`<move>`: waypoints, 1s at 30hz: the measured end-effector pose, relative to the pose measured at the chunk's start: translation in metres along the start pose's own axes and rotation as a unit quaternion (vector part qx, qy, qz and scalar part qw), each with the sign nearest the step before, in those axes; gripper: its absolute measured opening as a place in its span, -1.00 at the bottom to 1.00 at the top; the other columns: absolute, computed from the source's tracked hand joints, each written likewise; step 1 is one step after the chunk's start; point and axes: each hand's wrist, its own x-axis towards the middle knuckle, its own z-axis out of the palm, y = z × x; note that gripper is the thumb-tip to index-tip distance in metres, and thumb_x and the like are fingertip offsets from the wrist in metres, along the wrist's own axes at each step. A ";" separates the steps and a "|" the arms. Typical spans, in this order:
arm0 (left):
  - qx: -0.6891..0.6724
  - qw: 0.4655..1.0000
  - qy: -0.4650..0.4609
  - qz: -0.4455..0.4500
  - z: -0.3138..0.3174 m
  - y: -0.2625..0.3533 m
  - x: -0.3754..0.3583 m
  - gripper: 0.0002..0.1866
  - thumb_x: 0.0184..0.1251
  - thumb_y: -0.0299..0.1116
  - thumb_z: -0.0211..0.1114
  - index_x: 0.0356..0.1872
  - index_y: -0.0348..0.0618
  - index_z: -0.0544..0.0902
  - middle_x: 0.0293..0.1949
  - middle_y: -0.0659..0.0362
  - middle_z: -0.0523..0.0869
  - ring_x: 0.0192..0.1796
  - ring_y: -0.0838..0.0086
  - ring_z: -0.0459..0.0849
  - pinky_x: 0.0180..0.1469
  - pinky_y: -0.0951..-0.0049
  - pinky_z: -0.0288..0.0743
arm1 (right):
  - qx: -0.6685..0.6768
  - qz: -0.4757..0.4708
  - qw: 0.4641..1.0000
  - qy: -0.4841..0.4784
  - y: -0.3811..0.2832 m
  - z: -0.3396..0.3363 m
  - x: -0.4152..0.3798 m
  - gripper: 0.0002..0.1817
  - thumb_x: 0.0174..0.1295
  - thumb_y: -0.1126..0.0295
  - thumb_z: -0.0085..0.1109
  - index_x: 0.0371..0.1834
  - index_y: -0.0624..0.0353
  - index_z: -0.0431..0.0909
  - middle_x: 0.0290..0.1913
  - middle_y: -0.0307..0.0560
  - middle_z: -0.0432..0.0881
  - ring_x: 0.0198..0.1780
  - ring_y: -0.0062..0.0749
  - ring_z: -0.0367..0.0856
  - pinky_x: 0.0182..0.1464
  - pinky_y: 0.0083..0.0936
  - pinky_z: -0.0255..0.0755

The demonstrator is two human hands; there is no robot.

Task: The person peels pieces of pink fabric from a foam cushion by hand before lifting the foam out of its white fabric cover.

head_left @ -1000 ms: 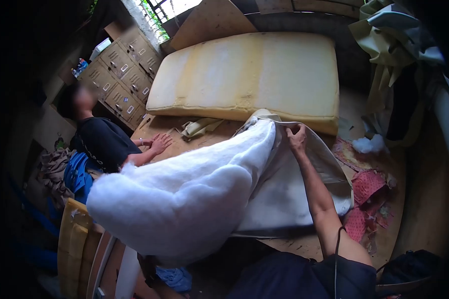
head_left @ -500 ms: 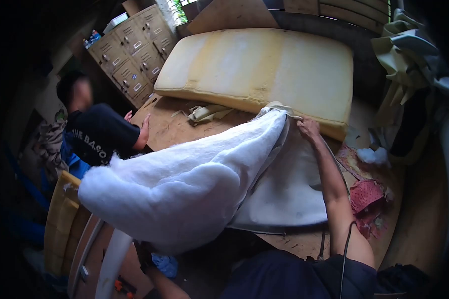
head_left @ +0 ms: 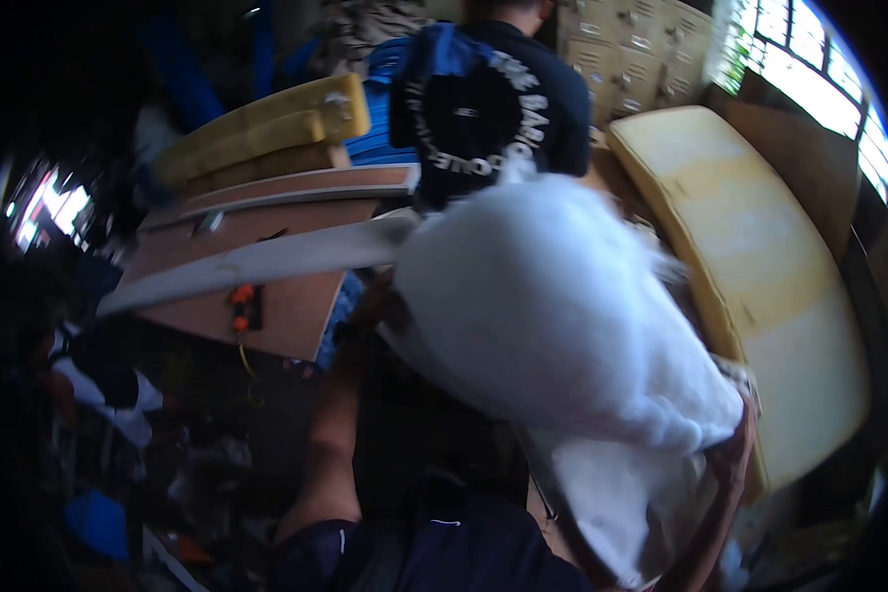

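Note:
A big puffy bundle of white batting (head_left: 533, 296) stretches across the middle between my two hands. My left hand (head_left: 377, 302) grips its left end from below, with the fingers partly hidden in shadow. At the narrow right end, my right hand (head_left: 735, 434) is closed around the gathered edge. Below the bundle hangs a pale sheet of cover material (head_left: 622, 493). Just past my right hand lies a yellowed foam cushion (head_left: 760, 266).
A co-worker in a black shirt (head_left: 493, 109) stands right behind the bundle. Wooden boards (head_left: 286, 257) and a long pale roll (head_left: 266, 261) lie to the left, with an orange-and-black tool (head_left: 242, 308). Beyond are yellow foam pieces (head_left: 266, 128) and lockers (head_left: 641, 59). Another person (head_left: 99, 385) is far left.
My view has swung left, towards the co-worker, who now has their back to me. The batting bundle is lifted off the table, and its wide end is closer to the co-worker.

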 end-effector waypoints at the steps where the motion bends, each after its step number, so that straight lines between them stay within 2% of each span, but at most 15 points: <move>1: 0.006 0.999 -0.015 0.030 -0.002 0.004 0.007 -0.35 0.55 -0.30 0.20 0.57 -0.29 0.30 0.51 -0.13 0.37 0.60 0.10 0.24 0.62 0.15 0.08 | 0.013 0.001 0.999 0.033 0.007 0.008 -0.005 -0.13 -0.03 0.13 0.63 0.34 0.32 0.49 0.28 0.20 0.61 0.34 0.10 0.54 0.44 -0.02 0.35; 3: -0.010 0.994 -0.052 0.097 -0.012 0.032 0.029 -0.35 0.56 -0.29 0.20 0.58 -0.29 0.28 0.54 -0.14 0.36 0.63 0.09 0.21 0.64 0.14 0.05 | 0.017 0.026 0.998 0.060 0.007 0.019 -0.012 -0.17 0.00 0.13 0.61 0.32 0.32 0.51 0.26 0.18 0.62 0.31 0.06 0.55 0.41 -0.04 0.37; 5: -0.146 0.978 -0.106 0.100 -0.045 0.135 0.074 -0.31 0.21 -0.44 0.46 0.42 -0.23 0.49 0.24 0.01 0.64 0.34 0.29 0.55 0.47 0.21 0.38 | 0.018 0.060 0.992 0.106 0.008 0.014 -0.027 -0.21 0.04 0.13 0.58 0.31 0.33 0.52 0.23 0.17 0.63 0.27 0.03 0.56 0.37 -0.06 0.39; 10: -0.003 0.962 -0.161 0.222 -0.090 0.303 0.177 -0.35 0.43 -0.24 0.30 0.52 -0.03 0.39 0.42 0.00 0.48 0.48 0.20 0.41 0.56 0.13 0.21 | 0.027 0.212 0.940 0.267 -0.007 -0.045 -0.092 -0.30 0.13 0.14 0.52 0.27 0.34 0.56 0.18 0.14 0.65 0.19 -0.06 0.57 0.28 -0.11 0.44; 14: 0.134 0.903 -0.241 0.329 -0.059 0.469 0.233 -0.39 0.61 -0.08 0.18 0.60 0.14 0.31 0.56 -0.02 0.36 0.60 0.12 0.29 0.63 0.07 0.07 | 0.032 0.326 0.853 0.407 -0.028 -0.108 -0.170 -0.36 0.20 0.15 0.47 0.24 0.36 0.59 0.13 0.11 0.67 0.12 -0.13 0.59 0.21 -0.16 0.48; 15: -0.033 0.891 -0.289 0.348 -0.032 0.502 0.259 -0.43 0.49 -0.16 0.30 0.43 -0.10 0.44 0.31 0.01 0.54 0.44 0.22 0.45 0.50 0.14 0.27 | 0.031 0.345 0.832 0.434 -0.033 -0.118 -0.187 -0.38 0.21 0.15 0.46 0.24 0.36 0.59 0.12 0.10 0.67 0.10 -0.15 0.59 0.20 -0.17 0.48; 18: -0.182 0.753 -0.369 0.514 0.065 0.607 0.302 -0.55 0.50 -0.27 0.29 0.29 -0.32 0.56 0.09 0.06 0.73 0.29 0.32 0.61 0.38 0.24 0.48 | 0.038 0.382 0.781 0.493 -0.043 -0.133 -0.229 -0.42 0.27 0.15 0.42 0.21 0.37 0.62 0.08 0.08 0.68 0.05 -0.20 0.60 0.15 -0.20 0.51; 19: 0.037 0.683 -0.221 0.695 0.102 0.630 0.314 -0.55 0.54 -0.22 0.26 0.28 -0.30 0.58 0.07 0.05 0.75 0.27 0.29 0.62 0.39 0.25 0.46 | 0.046 0.389 0.772 0.501 -0.040 -0.137 -0.236 -0.44 0.28 0.16 0.41 0.21 0.37 0.62 0.07 0.08 0.69 0.03 -0.21 0.60 0.13 -0.21 0.52; 20: 0.192 0.548 -0.002 0.814 0.140 0.652 0.331 -0.55 0.57 -0.16 0.22 0.27 -0.28 0.59 0.06 0.04 0.76 0.26 0.27 0.62 0.41 0.26 0.45 | 0.052 0.397 0.763 0.508 -0.038 -0.137 -0.239 -0.45 0.30 0.16 0.39 0.20 0.37 0.63 0.06 0.07 0.69 0.01 -0.23 0.61 0.11 -0.22 0.53; 24: 0.080 0.743 0.015 0.664 0.295 0.716 0.240 -0.36 0.47 0.00 0.29 0.47 -0.01 0.43 0.39 0.01 0.51 0.48 0.15 0.41 0.55 0.01 0.16 | 0.034 0.425 0.752 0.503 0.042 -0.134 -0.244 -0.54 0.39 0.17 0.37 0.08 0.41 0.68 -0.07 -0.03 0.77 -0.17 -0.31 0.66 -0.02 -0.30 0.59; 25: 0.053 0.786 0.004 0.615 0.336 0.708 0.225 -0.30 0.44 0.04 0.31 0.52 0.06 0.38 0.47 0.00 0.45 0.54 0.12 0.35 0.58 -0.06 0.09 | 0.007 0.553 0.704 0.446 0.041 -0.126 -0.214 -0.51 0.37 0.11 0.41 0.08 0.38 0.69 -0.07 -0.04 0.76 -0.13 -0.34 0.66 0.02 -0.36 0.57; 27: -0.091 0.809 -0.030 0.580 0.423 0.704 0.196 -0.10 0.24 0.20 0.41 0.57 0.14 0.33 0.54 -0.03 0.40 0.59 0.06 0.30 0.60 -0.28 -0.03 | -0.050 0.565 0.746 0.350 0.101 -0.104 -0.269 -0.23 0.39 -0.07 0.35 0.37 0.40 0.43 0.24 0.22 0.60 0.22 -0.10 0.56 0.30 -0.26 0.41; 28: -0.140 0.809 -0.028 0.571 0.469 0.673 0.187 -0.10 0.24 0.16 0.42 0.58 0.14 0.32 0.53 -0.03 0.42 0.56 0.04 0.34 0.57 -0.28 0.05 | -0.080 0.564 0.764 0.304 0.130 -0.094 -0.297 -0.09 0.39 -0.16 0.31 0.52 0.41 0.31 0.39 0.35 0.52 0.39 0.02 0.51 0.45 -0.21 0.33; 29: -0.065 0.863 -0.121 0.486 0.461 0.637 0.153 -0.09 0.30 0.14 0.40 0.61 0.05 0.27 0.53 -0.15 0.38 0.56 -0.05 0.33 0.55 -0.13 0.19 | -0.070 0.560 0.777 0.278 0.124 -0.084 -0.304 -0.08 0.40 -0.12 0.32 0.53 0.43 0.27 0.48 0.43 0.40 0.54 0.18 0.34 0.55 -0.15 0.18; 30: -0.081 0.886 -0.130 0.438 0.498 0.585 0.144 -0.10 0.24 0.14 0.43 0.58 0.12 0.32 0.44 -0.07 0.50 0.47 -0.02 0.46 0.48 -0.21 0.28 | -0.074 0.537 0.793 0.280 0.115 -0.069 -0.318 -0.12 0.40 -0.07 0.31 0.52 0.45 0.28 0.46 0.45 0.40 0.51 0.25 0.35 0.54 -0.12 0.20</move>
